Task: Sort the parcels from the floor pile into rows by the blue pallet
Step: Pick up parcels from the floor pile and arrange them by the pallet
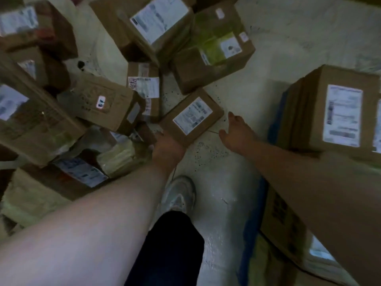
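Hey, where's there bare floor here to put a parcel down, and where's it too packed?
Bare floor runs between the small labelled box and the tall box at the blue pallet, and back past the shoe. The right hand hovers open over it. Left of the left hand, which touches the small box, the pile is packed tight.

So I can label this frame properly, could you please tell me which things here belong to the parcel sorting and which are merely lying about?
Part of the job:
- small labelled parcel, left hand on its near edge
- right hand, open beside it, not touching
- floor pile of parcels
- sorted box by the blue pallet

Just there:
- speckled floor
- person's shoe
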